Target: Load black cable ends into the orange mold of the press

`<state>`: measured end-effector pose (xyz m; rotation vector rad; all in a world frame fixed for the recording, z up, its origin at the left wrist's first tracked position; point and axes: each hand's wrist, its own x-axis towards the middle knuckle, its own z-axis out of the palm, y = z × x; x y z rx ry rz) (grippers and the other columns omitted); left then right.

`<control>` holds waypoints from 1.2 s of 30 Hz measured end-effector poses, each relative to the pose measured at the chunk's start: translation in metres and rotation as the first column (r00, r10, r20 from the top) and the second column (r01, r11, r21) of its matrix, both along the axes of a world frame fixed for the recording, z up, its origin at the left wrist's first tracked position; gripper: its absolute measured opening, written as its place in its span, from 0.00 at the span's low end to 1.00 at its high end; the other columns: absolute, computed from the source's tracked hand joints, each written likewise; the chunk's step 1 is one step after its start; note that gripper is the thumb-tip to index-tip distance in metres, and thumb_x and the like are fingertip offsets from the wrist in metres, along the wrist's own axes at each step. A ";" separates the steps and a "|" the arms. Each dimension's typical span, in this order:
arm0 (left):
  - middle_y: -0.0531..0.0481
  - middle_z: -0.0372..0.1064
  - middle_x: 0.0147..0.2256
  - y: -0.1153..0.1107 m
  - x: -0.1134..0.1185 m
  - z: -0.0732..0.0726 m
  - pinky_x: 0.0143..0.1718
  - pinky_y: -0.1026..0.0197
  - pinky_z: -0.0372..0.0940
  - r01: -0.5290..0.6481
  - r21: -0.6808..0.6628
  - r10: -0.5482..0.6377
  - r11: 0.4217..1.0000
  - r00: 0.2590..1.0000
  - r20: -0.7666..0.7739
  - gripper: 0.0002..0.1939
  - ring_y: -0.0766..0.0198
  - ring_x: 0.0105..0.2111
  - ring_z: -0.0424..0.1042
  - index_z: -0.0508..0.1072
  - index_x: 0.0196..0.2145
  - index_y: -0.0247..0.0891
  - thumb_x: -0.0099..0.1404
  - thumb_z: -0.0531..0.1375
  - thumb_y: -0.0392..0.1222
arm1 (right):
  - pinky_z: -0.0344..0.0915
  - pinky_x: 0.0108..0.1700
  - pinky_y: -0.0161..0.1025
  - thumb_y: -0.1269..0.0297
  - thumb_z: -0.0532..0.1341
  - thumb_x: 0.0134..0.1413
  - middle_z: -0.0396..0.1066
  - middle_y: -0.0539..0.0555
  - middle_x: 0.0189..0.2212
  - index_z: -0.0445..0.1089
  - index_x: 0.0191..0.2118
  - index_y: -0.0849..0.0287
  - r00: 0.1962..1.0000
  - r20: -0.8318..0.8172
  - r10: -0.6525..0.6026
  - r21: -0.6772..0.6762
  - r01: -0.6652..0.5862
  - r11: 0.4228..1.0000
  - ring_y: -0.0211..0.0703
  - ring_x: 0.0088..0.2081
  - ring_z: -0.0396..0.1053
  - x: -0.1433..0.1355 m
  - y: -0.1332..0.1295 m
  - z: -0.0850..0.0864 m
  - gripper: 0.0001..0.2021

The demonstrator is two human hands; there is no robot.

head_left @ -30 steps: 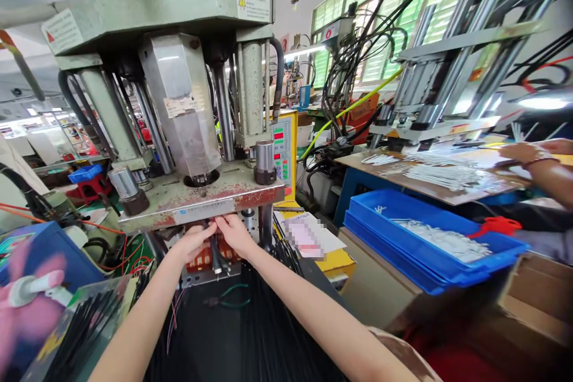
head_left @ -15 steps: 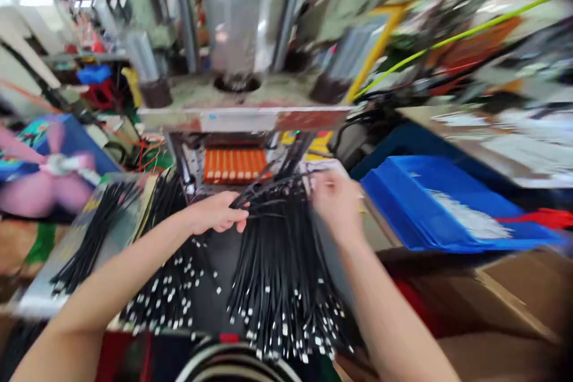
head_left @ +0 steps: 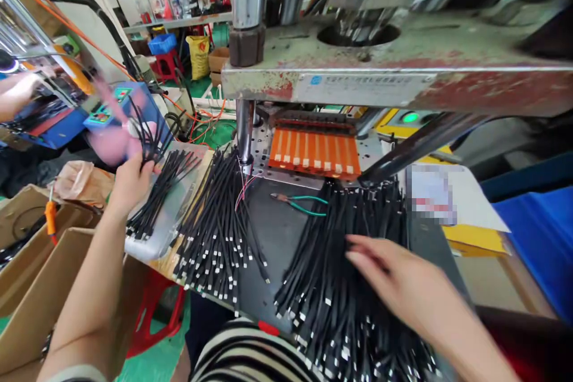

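My left hand [head_left: 132, 182] is closed around a small bunch of black cables [head_left: 145, 128]. It holds them upright at the left, above another bundle of black cables [head_left: 163, 191] on a clear plastic sheet. Over the large pile of black cables [head_left: 331, 274] on the right is my right hand [head_left: 387, 268], its fingers loosely bent and apart, with no cable seen in them. A middle pile of black cables [head_left: 215, 221] with silvery ends lies between the hands. Green-handled cutting pliers [head_left: 299, 200] lie at the edge of the right pile.
A press [head_left: 277, 74] with an orange mould [head_left: 314, 152] stands behind the table. At the left are a pink fan [head_left: 116, 137], cardboard boxes [head_left: 76, 268] and another person's hand [head_left: 20, 92]. A paper sheet [head_left: 474, 191] and blue plastic [head_left: 537, 245] are at the right.
My left hand has moved left from the right pile, carrying black cables. My right hand has dropped nearer over that pile. The view has turned left, and the pliers now show.
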<state>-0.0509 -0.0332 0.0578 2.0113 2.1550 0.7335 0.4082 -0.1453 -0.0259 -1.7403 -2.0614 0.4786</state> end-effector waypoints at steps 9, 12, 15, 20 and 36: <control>0.29 0.65 0.41 -0.022 0.014 -0.081 0.38 0.50 0.62 -0.242 -0.095 0.125 0.966 0.752 -0.647 0.28 0.41 0.43 0.67 0.64 0.50 0.27 0.67 0.46 0.56 | 0.66 0.38 0.44 0.59 0.64 0.51 0.70 0.64 0.42 0.68 0.43 0.65 0.915 0.278 0.291 -0.278 -0.213 0.937 0.56 0.41 0.71 -0.169 0.065 0.013 0.17; 0.29 0.65 0.43 -0.030 0.020 -0.077 0.42 0.44 0.61 -0.186 -0.038 0.125 0.982 0.783 -0.610 0.29 0.38 0.45 0.65 0.62 0.54 0.27 0.66 0.48 0.55 | 0.64 0.39 0.41 0.66 0.60 0.54 0.73 0.59 0.35 0.70 0.35 0.61 0.953 0.182 0.241 -0.301 -0.180 0.937 0.52 0.40 0.73 -0.156 0.075 0.000 0.05; 0.31 0.65 0.48 -0.034 0.035 -0.064 0.46 0.45 0.60 -0.006 0.005 0.007 1.000 0.901 -0.435 0.25 0.42 0.48 0.66 0.64 0.54 0.30 0.66 0.51 0.52 | 0.62 0.35 0.37 0.65 0.59 0.54 0.74 0.54 0.28 0.68 0.27 0.59 0.984 -0.069 0.164 -0.344 -0.178 0.922 0.45 0.34 0.73 -0.137 0.080 -0.012 0.06; 0.48 0.73 0.34 -0.047 0.094 -0.056 0.36 0.62 0.66 0.533 -0.200 -0.436 0.823 0.816 0.379 0.16 0.64 0.31 0.72 0.73 0.42 0.37 0.66 0.53 0.49 | 0.58 0.25 0.32 0.62 0.56 0.54 0.71 0.49 0.23 0.58 0.26 0.57 0.826 -0.564 -0.001 -0.419 -0.285 0.862 0.35 0.20 0.64 -0.119 0.072 -0.009 0.09; 0.51 0.66 0.28 -0.062 0.175 -0.036 0.21 0.69 0.65 0.588 0.082 -0.349 0.804 0.357 0.866 0.12 0.73 0.19 0.67 0.77 0.38 0.32 0.60 0.60 0.42 | 0.57 0.29 0.32 0.59 0.53 0.62 0.64 0.47 0.23 0.66 0.29 0.59 0.746 -0.636 0.198 -0.071 -0.312 0.948 0.34 0.25 0.61 -0.114 0.031 0.028 0.13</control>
